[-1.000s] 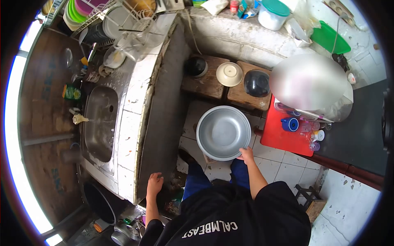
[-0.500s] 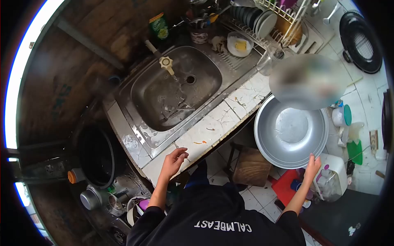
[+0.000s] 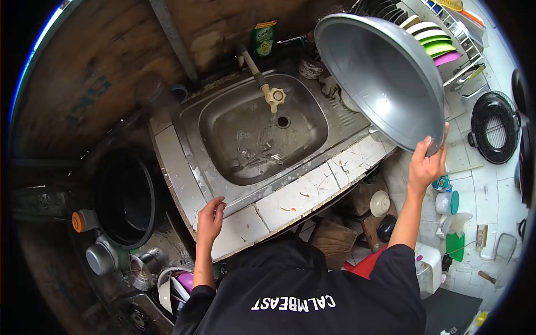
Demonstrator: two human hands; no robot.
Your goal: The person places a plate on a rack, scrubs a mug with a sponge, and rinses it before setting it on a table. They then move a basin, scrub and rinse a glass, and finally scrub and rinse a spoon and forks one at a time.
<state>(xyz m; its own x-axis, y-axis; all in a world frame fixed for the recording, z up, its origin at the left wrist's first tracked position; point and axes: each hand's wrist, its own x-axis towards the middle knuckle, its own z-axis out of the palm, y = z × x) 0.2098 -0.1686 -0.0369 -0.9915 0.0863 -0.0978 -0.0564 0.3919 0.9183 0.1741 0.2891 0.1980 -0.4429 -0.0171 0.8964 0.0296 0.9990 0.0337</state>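
My right hand (image 3: 427, 166) grips the lower rim of a large grey metal basin (image 3: 385, 72). The basin is tilted on its side above the right end of the counter, its inside turned toward the sink. My left hand (image 3: 210, 219) holds nothing, with its fingers loosely bent and apart over the near left corner of the tiled counter edge (image 3: 245, 226). Between and beyond my hands is the steel sink (image 3: 218, 120), with several forks and spoons (image 3: 262, 158) lying at its bottom. A cream-handled tap (image 3: 273, 97) reaches over it.
A dish rack with stacked plates (image 3: 435, 40) stands behind the basin. A green pouch (image 3: 264, 39) stands by the wall. On the left are a big black tub (image 3: 124, 198) and several pots (image 3: 102, 257). A wooden stool (image 3: 333, 243) is below the counter; a black roaster (image 3: 494, 127) lies right.
My right hand has lifted the basin up and leftward, tilting it from lying face-up at the right to over the counter. My left hand has shifted slightly left. The view has turned.
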